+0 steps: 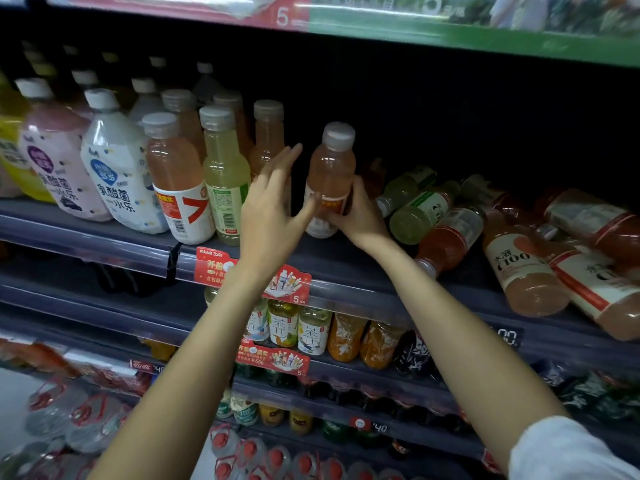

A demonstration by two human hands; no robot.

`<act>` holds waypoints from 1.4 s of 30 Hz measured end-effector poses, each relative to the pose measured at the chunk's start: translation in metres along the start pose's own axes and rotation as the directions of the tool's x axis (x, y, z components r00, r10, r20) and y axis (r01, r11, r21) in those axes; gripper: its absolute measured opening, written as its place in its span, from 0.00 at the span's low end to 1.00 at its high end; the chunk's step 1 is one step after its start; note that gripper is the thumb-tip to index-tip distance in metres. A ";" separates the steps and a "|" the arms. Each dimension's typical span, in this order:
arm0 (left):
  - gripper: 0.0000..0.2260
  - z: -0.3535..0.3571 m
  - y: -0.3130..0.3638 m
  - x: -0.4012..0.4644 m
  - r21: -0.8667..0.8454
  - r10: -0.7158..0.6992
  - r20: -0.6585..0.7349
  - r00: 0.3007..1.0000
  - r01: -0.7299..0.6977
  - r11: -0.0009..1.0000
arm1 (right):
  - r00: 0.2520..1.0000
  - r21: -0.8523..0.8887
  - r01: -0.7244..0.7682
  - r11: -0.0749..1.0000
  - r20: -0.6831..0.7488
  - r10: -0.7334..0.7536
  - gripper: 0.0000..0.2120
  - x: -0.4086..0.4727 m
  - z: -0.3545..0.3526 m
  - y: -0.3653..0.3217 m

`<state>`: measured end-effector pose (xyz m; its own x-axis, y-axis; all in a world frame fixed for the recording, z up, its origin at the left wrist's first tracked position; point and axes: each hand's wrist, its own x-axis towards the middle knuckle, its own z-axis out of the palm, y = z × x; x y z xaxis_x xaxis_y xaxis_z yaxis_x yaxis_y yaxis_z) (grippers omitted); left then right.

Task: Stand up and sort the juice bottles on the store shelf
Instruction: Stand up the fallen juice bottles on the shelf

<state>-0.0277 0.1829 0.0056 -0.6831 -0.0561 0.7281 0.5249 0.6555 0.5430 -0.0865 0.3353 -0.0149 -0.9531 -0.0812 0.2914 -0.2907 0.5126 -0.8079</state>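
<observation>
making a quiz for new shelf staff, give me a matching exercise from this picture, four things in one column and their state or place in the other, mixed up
Things
1. pink bottle
2. left hand
3. pale green bottle
4. heap of bottles

States
A. lying on their sides at the shelf's right
B. open, fingers spread, beside the upright row
C. upright, held low down by the right hand
D. standing in the front row, next to a pink one with a red and white label

Pairs: 1-C, 2-B, 3-D, 4-A

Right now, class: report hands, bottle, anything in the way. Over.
Right hand grips pink bottle, upright. Left hand open beside it. Fallen bottles piled right.
</observation>
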 end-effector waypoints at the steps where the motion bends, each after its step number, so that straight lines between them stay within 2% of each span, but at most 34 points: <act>1: 0.27 0.003 -0.006 -0.002 0.020 -0.029 0.017 0.999 0.028 0.999 | 1.000 -0.016 -0.011 1.000 -0.019 0.011 0.35 0.003 0.001 0.000; 8: 0.25 0.026 -0.027 -0.009 0.035 -0.101 0.125 0.987 0.098 0.995 | 0.995 -0.107 -0.007 0.994 -0.097 -0.004 0.33 0.020 0.022 -0.011; 12: 0.28 0.031 -0.030 -0.010 0.041 -0.128 0.179 0.976 0.122 0.992 | 0.990 -0.211 -0.016 0.977 -0.142 -0.014 0.30 0.025 0.029 -0.014; 16: 0.29 0.033 -0.035 -0.012 0.062 -0.137 0.226 0.965 0.126 0.990 | 0.994 -0.182 0.040 0.982 -0.091 -0.057 0.28 0.023 0.023 -0.012; 18: 0.28 0.034 -0.036 -0.012 0.058 -0.122 0.222 0.967 0.112 0.992 | 0.995 -0.257 0.084 0.963 -0.025 -0.093 0.28 0.018 0.015 -0.009; 20: 0.27 0.038 -0.035 -0.011 0.054 -0.084 0.212 0.974 0.074 0.996 | 0.992 -0.479 0.116 0.870 0.017 -0.123 0.26 0.013 0.004 -0.003; 22: 0.25 0.042 -0.034 -0.009 0.060 -0.040 0.220 0.975 0.027 0.998 | 0.995 -0.679 0.084 0.729 0.020 -0.095 0.25 0.008 -0.004 0.001; 25: 0.26 0.054 -0.028 -0.003 0.074 0.026 0.290 0.957 -0.050 0.996 | 0.998 -0.806 0.015 0.592 0.051 0.043 0.25 0.000 -0.011 0.005; 27: 0.29 0.068 -0.023 0.006 0.149 0.023 0.430 0.903 -0.096 0.984 | 0.989 -0.816 0.035 0.577 0.111 0.097 0.27 -0.004 -0.022 0.006; 30: 0.31 0.093 -0.017 0.024 0.337 0.028 0.579 0.815 -0.271 0.902 | 0.975 -0.833 0.112 0.541 0.199 0.103 0.29 -0.004 -0.052 0.006; 37: 0.28 0.116 -0.016 0.036 0.419 -0.024 0.584 0.811 -0.276 0.865 | 0.944 -0.831 0.168 0.531 0.290 0.155 0.31 -0.009 -0.079 0.028; 42: 0.22 0.109 -0.018 0.035 0.354 0.083 0.579 0.811 -0.342 0.870 | 0.961 -0.805 0.153 0.574 0.256 0.103 0.29 -0.009 -0.080 0.029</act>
<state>-0.1166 0.2509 -0.0239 -0.8045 0.4447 0.3936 0.5104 0.8566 0.0756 -0.0794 0.4194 0.0002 -0.9675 -0.2441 0.0661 -0.2451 0.9695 -0.0068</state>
